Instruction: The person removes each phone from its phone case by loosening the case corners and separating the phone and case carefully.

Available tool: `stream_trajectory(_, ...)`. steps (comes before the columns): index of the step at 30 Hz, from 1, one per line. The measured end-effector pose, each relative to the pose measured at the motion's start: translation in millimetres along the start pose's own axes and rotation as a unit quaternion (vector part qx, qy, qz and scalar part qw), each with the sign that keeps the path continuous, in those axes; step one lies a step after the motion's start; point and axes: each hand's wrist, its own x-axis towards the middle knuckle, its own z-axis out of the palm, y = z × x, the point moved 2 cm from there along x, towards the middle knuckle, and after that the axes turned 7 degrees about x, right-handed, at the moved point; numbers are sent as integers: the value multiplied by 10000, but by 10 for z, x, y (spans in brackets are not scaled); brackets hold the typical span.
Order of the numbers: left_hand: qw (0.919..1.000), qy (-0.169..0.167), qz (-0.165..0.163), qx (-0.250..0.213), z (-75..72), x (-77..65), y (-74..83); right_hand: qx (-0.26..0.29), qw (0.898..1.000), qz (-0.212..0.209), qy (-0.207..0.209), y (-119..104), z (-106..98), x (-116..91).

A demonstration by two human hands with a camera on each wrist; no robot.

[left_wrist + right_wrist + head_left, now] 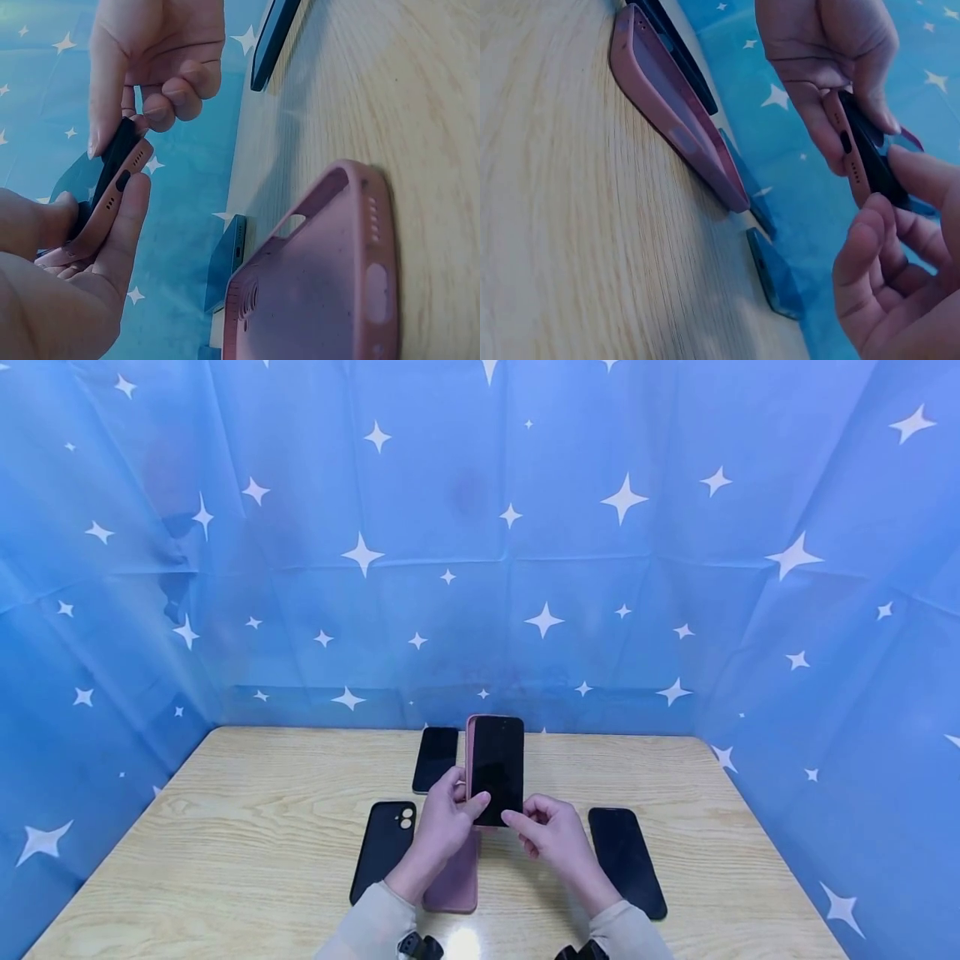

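Note:
Over the middle of the table, in the head view, my left hand grips a pink phone case with a black phone lying in it, its thumb on the screen. The phone sits askew: its right side stands proud of the case, and a strip of pink shows along the left. My right hand pinches the phone's lower right corner, thumb on the glass and a fingertip at the case's edge. In the left wrist view, the case's bottom wall shows its port opening and speaker holes.
A second pink case lies hollow side up below my left hand, beside a black case with camera holes. One dark phone lies near the table's back edge, another to the right. A blue starred curtain hangs behind.

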Motion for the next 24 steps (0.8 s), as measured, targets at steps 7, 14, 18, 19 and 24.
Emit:
stream_trajectory(7,9981,-42,-142,-601,-12,-11,1,-727,9968,-314,-88,-20,-25,-5)
stream_trajectory(14,9940,-154,-226,-1063,1,3,-19,-658,9967,-346,-329,-18,-31,-14)
stream_trajectory(18,9939,-156,-241,-1062,17,-1,-30,-602,9955,-391,-617,-11,-32,-20)
stream_trajectory(19,9944,-145,-235,-1018,21,-5,-30,-579,9954,-381,-655,-6,-35,-19)
stream_trajectory(24,9952,-115,-310,-919,36,1,-40,-316,9962,-239,-775,12,-63,-12)
